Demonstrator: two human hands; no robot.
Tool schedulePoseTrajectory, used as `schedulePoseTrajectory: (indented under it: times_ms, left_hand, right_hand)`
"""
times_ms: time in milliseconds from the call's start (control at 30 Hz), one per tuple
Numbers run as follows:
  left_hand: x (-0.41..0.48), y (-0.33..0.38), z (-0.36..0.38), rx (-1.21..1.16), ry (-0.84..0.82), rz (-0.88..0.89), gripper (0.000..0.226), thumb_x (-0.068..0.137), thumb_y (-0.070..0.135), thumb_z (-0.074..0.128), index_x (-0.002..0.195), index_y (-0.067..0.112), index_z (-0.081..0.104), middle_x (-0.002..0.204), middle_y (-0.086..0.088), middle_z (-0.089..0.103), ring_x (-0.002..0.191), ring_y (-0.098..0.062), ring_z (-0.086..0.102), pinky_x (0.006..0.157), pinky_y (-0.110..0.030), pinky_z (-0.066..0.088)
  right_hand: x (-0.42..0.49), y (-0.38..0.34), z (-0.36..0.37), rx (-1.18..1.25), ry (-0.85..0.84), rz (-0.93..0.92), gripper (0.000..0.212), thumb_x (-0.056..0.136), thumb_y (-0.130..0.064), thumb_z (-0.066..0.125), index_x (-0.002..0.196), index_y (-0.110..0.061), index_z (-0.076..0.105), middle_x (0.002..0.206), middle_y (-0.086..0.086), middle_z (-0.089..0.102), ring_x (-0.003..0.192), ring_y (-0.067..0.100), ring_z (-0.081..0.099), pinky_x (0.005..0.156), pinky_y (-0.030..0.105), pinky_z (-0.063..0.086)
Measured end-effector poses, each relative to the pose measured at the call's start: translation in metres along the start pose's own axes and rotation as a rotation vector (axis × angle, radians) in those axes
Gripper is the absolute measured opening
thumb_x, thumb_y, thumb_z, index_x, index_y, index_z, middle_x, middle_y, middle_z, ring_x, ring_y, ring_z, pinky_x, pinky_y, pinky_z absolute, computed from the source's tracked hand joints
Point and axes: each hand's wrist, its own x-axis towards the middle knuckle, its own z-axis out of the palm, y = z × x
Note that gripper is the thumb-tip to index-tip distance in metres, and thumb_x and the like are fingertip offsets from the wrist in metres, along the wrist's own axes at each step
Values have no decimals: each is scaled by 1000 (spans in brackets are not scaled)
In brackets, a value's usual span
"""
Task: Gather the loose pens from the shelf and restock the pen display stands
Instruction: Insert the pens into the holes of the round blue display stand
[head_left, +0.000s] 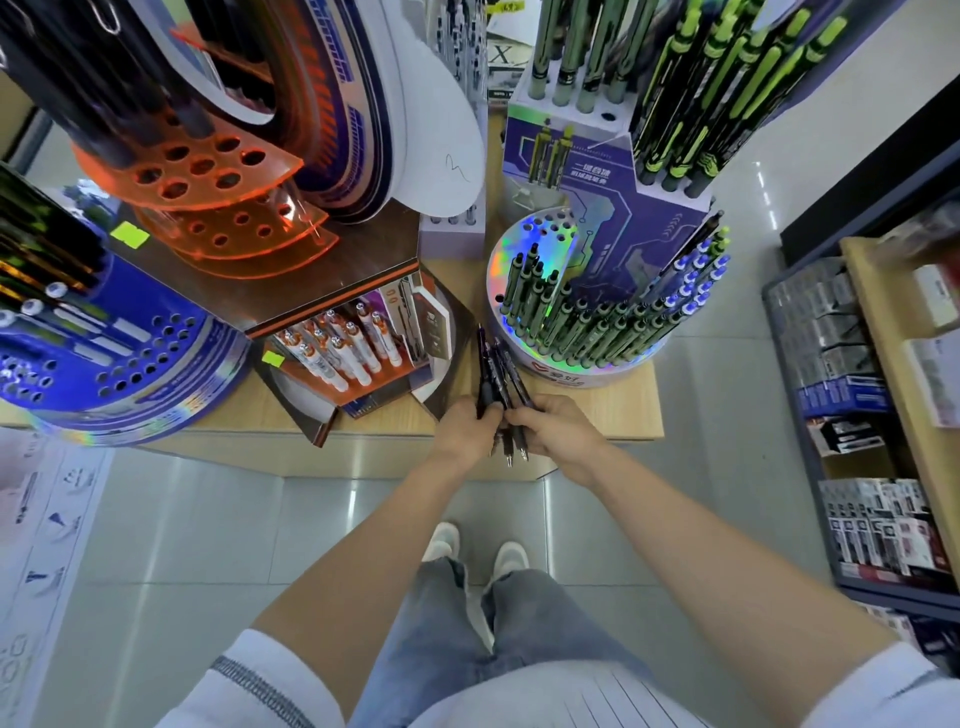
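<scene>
Several dark pens, light, stiff and slippery, are gripped mid-barrel by left hand and right hand.

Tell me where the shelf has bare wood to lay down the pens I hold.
Widest bare wood: the front right corner of the shelf, between the round silver stand and the edge, beside the right hand. A narrow strip runs along the front edge below the box of white pens. Farther back the stands crowd together, leaving only a slim gap.

One left hand, one right hand, one bunch of dark pens (count unclear), two shoes.
</scene>
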Motion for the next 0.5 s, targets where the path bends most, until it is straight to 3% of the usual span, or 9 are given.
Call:
schedulePoseTrajectory:
  times_ms: [133, 233, 300, 400, 500]
  left_hand:
    - [-3, 0, 4, -29, 25, 6, 29, 96, 23, 52, 104, -4, 58, 94, -26, 67, 86, -40, 65, 78, -45, 53]
    - [2, -4, 6, -139, 13, -42, 17, 94, 16, 51, 92, 0, 56, 74, -23, 61, 67, -44, 60, 69, -49, 51]
    - [3, -5, 6, -197, 23, -84, 17, 95, 11, 48, 91, -4, 56, 68, -19, 57, 53, -33, 53, 61, -41, 47]
    - [-2, -3, 6, -237, 47, -120, 23, 94, 7, 44, 105, -11, 53, 78, -20, 59, 48, -26, 52, 48, -27, 44]
    - [-12, -1, 3, -249, 33, -143, 19, 97, 10, 43, 109, -4, 50, 84, -16, 57, 48, -20, 53, 46, -26, 46]
  right_hand:
    - [1, 0, 2, 54, 7, -16, 13, 89, 5, 55, 83, -5, 62, 77, 17, 62, 53, 19, 59, 76, 42, 52]
    - [1, -2, 1, 8, 32, -32, 14, 89, 3, 57, 81, -7, 61, 75, 15, 61, 55, 18, 57, 69, 35, 50]
    - [3, 0, -1, -70, 62, -59, 12, 84, 1, 60, 80, -10, 61, 77, 13, 60, 67, 23, 55, 70, 34, 46]
    - [1, 3, -7, -189, 120, -113, 19, 81, -1, 61, 74, -18, 61, 66, 0, 56, 60, 15, 49, 57, 23, 38]
    - [0, 5, -10, -226, 182, -154, 21, 81, -5, 65, 69, -21, 60, 58, -5, 52, 55, 13, 44, 55, 26, 35]
